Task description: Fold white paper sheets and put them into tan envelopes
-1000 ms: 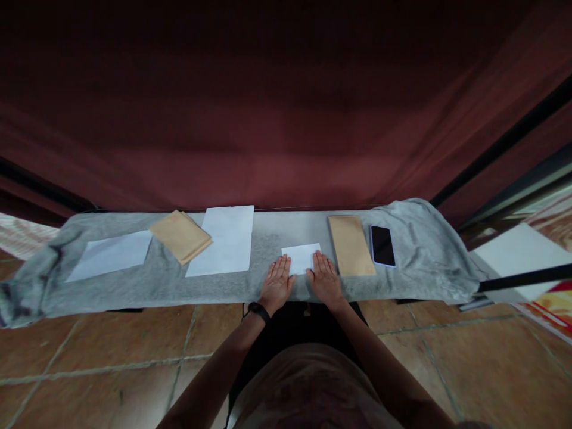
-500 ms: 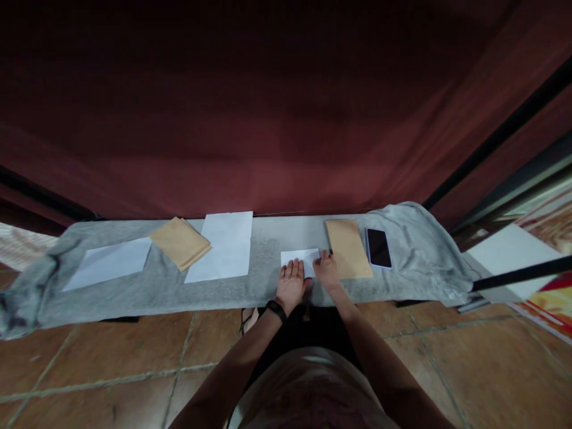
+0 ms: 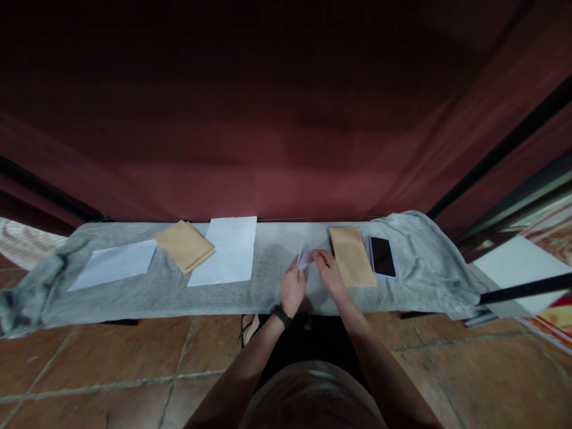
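A small folded white paper (image 3: pixel 305 259) is held up off the grey cloth, tilted, between both hands. My left hand (image 3: pixel 293 290), with a dark band at the wrist, is closed on the paper's left side. My right hand (image 3: pixel 327 269) pinches the paper's right edge with its fingertips. Just right of that hand lies a brown paper envelope (image 3: pixel 356 256), flat on the cloth. The hands hide part of the folded paper, so its exact fold cannot be made out.
Grey cloth (image 3: pixel 277 238) covers the long narrow surface. Left of my hands lie a white sheet (image 3: pixel 230 250), stacked brown envelopes (image 3: pixel 184 245) and more white paper (image 3: pixel 117 262). A phone (image 3: pixel 382 257) lies right of the envelope. A dark red curtain (image 3: pixel 286 185) hangs behind.
The folded paper lay flat under my left palm; now both hands have lifted it and hold it tilted. My left hand has turned and closed on it. The whole view has shifted slightly.
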A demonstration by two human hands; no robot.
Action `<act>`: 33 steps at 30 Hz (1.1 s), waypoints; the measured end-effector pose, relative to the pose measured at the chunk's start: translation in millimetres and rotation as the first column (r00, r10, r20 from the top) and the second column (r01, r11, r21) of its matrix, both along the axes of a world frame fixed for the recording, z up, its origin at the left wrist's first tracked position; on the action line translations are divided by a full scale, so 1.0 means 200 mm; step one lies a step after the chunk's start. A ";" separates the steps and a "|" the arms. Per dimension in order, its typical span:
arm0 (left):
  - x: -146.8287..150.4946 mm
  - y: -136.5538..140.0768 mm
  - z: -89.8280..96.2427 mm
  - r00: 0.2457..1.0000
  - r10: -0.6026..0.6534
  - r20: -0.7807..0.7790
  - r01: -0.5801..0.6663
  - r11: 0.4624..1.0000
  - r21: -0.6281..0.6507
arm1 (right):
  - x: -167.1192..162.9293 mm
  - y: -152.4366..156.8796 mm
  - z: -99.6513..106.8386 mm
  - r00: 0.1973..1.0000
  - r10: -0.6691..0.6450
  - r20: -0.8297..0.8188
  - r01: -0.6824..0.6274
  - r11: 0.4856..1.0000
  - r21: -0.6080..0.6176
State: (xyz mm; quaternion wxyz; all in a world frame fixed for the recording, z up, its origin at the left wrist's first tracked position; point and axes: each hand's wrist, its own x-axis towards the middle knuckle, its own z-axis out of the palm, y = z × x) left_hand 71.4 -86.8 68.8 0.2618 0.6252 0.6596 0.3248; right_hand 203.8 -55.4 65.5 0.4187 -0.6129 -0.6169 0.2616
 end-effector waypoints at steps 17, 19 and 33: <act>-0.10 -0.27 -0.13 0.492 0.368 0.789 0.164 0.850 -0.500 | -0.04 -0.20 -0.36 0.790 0.057 0.611 -0.165 0.979 0.121; -0.09 -0.28 -0.12 0.760 0.141 0.635 0.053 0.960 -0.276 | -0.07 -0.21 -0.37 0.765 0.122 0.632 -0.227 0.970 0.087; -0.31 -0.12 -0.35 0.817 -0.109 -0.566 0.222 0.965 0.136 | 0.00 -0.20 -0.43 0.660 0.011 0.751 -0.244 0.949 0.200</act>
